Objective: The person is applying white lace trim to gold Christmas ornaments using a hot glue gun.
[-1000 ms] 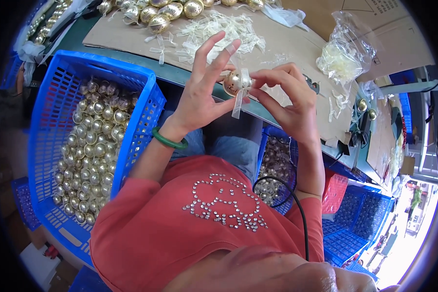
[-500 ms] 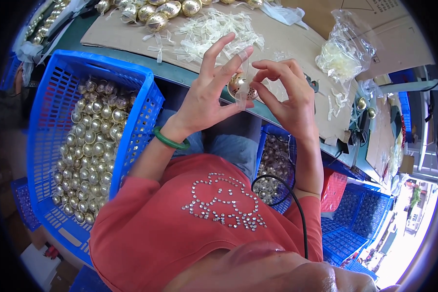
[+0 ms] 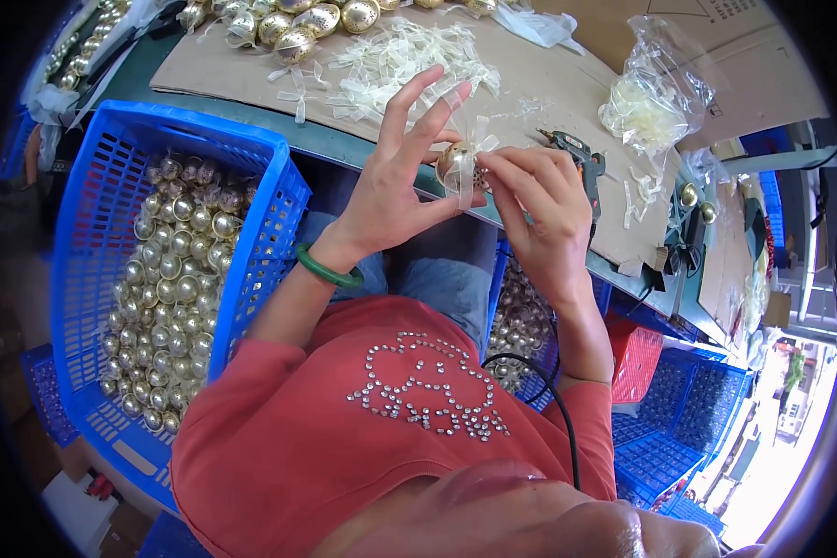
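Observation:
My left hand (image 3: 402, 167) holds a speckled gold ball ornament (image 3: 452, 167) above the table's near edge, with the thumb under it and two fingers raised. A sheer pale ribbon (image 3: 465, 182) runs around the ball, and a small ribbon bow (image 3: 480, 138) stands up at its top right. My right hand (image 3: 541, 191) is closed in a pinch against the ball's right side, at the bow; its fingertips partly hide what they grip. Behind the hands, a heap of cream ribbon bows (image 3: 414, 70) lies on the cardboard-covered table (image 3: 242, 70).
More gold ornaments (image 3: 298, 45) lie at the back. A glue gun (image 3: 581, 158) rests right of my right hand, near a clear plastic bag (image 3: 656, 102). At my left stands a blue crate (image 3: 270, 219) of gold balls; another crate (image 3: 551, 349) sits beneath the table.
My right hand has moved left and closed in on the ball, and the bow now stands against it. The glue gun, mostly hidden before, shows behind that hand.

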`<state>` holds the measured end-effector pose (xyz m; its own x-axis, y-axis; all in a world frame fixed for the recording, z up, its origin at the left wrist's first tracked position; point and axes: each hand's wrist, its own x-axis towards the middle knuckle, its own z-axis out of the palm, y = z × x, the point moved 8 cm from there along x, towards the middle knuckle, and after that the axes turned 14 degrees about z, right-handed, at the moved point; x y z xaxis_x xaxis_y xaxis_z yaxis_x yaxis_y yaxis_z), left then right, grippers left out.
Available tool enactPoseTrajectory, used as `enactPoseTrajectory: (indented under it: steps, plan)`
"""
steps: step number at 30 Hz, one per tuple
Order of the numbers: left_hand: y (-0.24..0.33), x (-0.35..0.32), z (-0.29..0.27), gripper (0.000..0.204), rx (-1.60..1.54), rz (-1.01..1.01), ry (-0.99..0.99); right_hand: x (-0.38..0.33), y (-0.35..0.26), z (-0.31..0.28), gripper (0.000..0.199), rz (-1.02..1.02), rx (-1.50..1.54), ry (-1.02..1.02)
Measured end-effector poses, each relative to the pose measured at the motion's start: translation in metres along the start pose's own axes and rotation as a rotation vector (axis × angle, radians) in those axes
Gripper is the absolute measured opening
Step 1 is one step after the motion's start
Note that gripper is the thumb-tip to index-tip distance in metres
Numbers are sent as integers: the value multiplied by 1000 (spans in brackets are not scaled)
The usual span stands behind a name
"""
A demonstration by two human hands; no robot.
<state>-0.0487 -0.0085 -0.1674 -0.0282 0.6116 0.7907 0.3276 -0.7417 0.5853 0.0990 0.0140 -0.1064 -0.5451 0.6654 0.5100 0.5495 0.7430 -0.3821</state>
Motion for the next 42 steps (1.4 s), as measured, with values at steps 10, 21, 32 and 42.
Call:
enactPoseTrajectory:
  steps: [10, 21, 32, 42]
  plan:
    - [8, 3, -1, 96, 53, 47, -5, -8, -16, 7, 45, -137, -199, 40]
    - [10, 2, -2, 95, 106, 58, -11, -11, -27, 8, 45, -184, -322, 43]
    - [16, 4, -3, 94, 172, 110, -4, -15, -33, 12, 46, -238, -485, 42]
    - [18, 4, -1, 90, 161, 144, 2, -19, -32, 12, 44, -273, -556, 86]
